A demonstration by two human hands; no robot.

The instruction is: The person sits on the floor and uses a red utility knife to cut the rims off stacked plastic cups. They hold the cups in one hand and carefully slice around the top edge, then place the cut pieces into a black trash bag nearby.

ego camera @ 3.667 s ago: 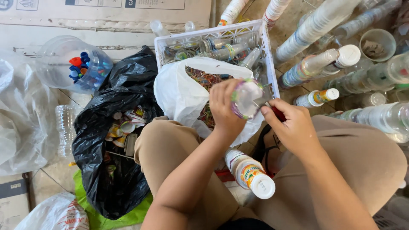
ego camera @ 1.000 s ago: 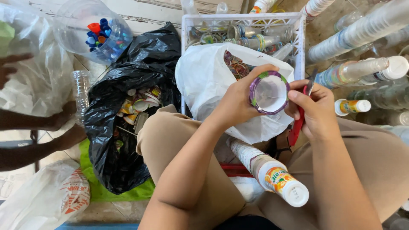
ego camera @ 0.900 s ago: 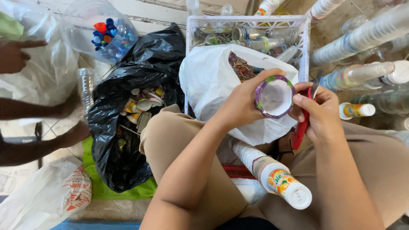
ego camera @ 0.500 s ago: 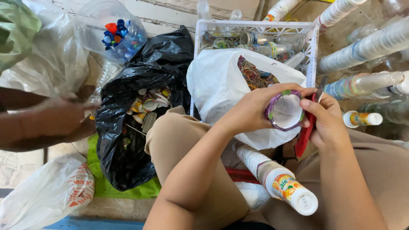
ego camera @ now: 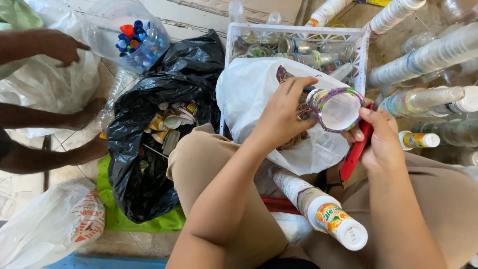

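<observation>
- a clear cup (ego camera: 338, 108) with a coloured wrap is held over the white bag (ego camera: 249, 94), in front of the crate (ego camera: 294, 35).
- the left hand (ego camera: 284, 117) is closed on its rim.
- a red cutter (ego camera: 354, 154) is gripped in the right hand (ego camera: 383, 142), whose thumb touches the cup.
- a black bag (ego camera: 149, 164) of scraps lies to the left.
- a co-worker's hand (ego camera: 59, 46) is seen far left.

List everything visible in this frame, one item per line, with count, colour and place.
plastic cup: one, clear with a coloured band, held in both hands
red tool: one, in the right hand
white bag: one, under the cup
black bag: one, left of the knee
white crate: one, top centre, holding cups
cup stacks: several, right side
lap stack: one, between the legs
bottle caps: many, mixed colours, in a clear container
another person's hands: far left
left hand
right hand
</observation>
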